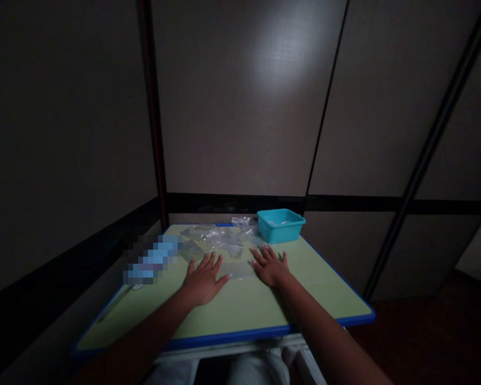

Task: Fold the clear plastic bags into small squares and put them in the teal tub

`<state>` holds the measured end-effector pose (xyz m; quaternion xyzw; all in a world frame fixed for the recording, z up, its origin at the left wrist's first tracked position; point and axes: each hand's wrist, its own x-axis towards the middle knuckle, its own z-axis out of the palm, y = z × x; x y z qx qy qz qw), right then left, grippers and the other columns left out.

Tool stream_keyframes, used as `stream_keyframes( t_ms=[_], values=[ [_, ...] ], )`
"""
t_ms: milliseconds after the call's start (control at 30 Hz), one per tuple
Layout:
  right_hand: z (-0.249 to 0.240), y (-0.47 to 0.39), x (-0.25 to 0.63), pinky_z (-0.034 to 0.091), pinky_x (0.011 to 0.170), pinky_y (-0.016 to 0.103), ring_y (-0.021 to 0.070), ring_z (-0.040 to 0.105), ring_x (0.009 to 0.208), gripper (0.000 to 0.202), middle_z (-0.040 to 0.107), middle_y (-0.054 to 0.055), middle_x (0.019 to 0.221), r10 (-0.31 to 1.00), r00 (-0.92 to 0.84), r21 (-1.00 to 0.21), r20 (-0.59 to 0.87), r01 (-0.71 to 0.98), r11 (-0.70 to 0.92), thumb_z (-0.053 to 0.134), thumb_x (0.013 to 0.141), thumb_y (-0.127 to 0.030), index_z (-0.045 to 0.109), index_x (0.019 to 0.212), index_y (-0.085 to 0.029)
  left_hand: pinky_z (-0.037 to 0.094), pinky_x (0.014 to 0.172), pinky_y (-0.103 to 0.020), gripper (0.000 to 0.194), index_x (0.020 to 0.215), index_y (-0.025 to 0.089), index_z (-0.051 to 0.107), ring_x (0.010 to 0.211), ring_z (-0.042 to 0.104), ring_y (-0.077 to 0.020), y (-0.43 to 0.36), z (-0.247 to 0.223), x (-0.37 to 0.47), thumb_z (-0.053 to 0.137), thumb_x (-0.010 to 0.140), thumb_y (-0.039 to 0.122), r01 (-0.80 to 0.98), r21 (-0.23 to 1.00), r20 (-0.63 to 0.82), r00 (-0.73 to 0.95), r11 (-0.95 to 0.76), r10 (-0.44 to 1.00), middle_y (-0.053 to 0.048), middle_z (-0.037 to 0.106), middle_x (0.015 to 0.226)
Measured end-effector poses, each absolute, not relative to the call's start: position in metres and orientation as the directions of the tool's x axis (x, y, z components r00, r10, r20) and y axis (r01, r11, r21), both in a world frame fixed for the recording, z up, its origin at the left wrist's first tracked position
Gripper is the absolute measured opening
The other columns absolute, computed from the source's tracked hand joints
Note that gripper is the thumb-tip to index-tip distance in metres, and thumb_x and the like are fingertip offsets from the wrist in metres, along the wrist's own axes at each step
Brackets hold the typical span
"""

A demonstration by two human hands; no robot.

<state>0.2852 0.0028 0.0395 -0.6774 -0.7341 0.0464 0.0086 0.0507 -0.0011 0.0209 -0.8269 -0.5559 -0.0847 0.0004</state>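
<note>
- Presently, your left hand: palm down on the tabletop, fingers spread and thumb out toward the middle; no grip on anything, its thumb tip at the near left end of the flat plastic piece.
- Your right hand: likewise palm down, fingers fanned and open, grasping nothing; its outer fingertips lie at the right end of that same piece.
- Flat clear plastic piece, one: lying on the tabletop between your two hands; whether bag or single sheet, you cannot tell from this view.
- Crumpled clear plastic film, loose heap: beyond your hands, spread over the far left and middle of the surface, creased and shiny.
- Crinkled clear plastic bundle, one: at the far edge, just beside the basin's left side.
- Turquoise plastic basin, rectangular, rimmed: upright at the far right corner, beyond your right hand; contents too dim to make out.
- Blue item, pixelated: left edge, kind unreadable.
- Slender pale item: near left, slanting toward you from the blue item; kind unclear.
- Pale green tabletop, blue-edged: beneath all the above, before dark-banded wall panels.
</note>
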Motion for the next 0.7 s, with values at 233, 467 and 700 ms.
stream_keyframes(
  t_ms=[233,467,700],
  values=[
    [0.03,0.009,0.291,-0.002,0.096,0.064,0.0252,-0.002,0.135,0.058,-0.001,0.0,0.15,0.995,-0.1,-0.139,-0.013,0.986,0.097,0.007,0.086,-0.057,0.0,0.14,-0.036,0.01,0.102,-0.058,0.061,0.14,0.021,0.023,0.135,0.008,-0.026,-0.021,0.017,0.034,0.022,0.089,0.053,0.945,0.039,0.207,0.31,-0.325,0.928,-0.011,0.014,0.147],
    [0.027,0.011,0.295,-0.002,0.096,0.064,0.0254,-0.001,0.135,0.063,0.0,0.002,0.15,0.994,-0.11,-0.18,-0.001,0.978,0.108,0.01,0.085,-0.061,0.002,0.141,-0.035,0.024,0.104,-0.046,0.047,0.129,0.021,0.045,0.133,0.021,-0.0233,-0.046,0.012,-0.013,0.038,0.087,0.043,0.929,0.08,0.316,0.32,-0.361,0.893,-0.01,0.028,0.144],
    [0.028,0.011,0.293,0.0,0.096,0.065,0.0268,-0.001,0.135,0.073,-0.001,0.002,0.15,0.996,-0.091,-0.167,-0.004,0.982,0.089,0.013,0.078,-0.071,0.0,0.14,-0.035,0.027,0.101,-0.048,0.05,0.13,0.028,0.043,0.134,0.018,-0.0266,-0.041,0.005,-0.019,0.038,0.085,0.05,0.947,0.11,0.243,0.269,-0.302,0.932,-0.009,0.029,0.143]
  ],
)
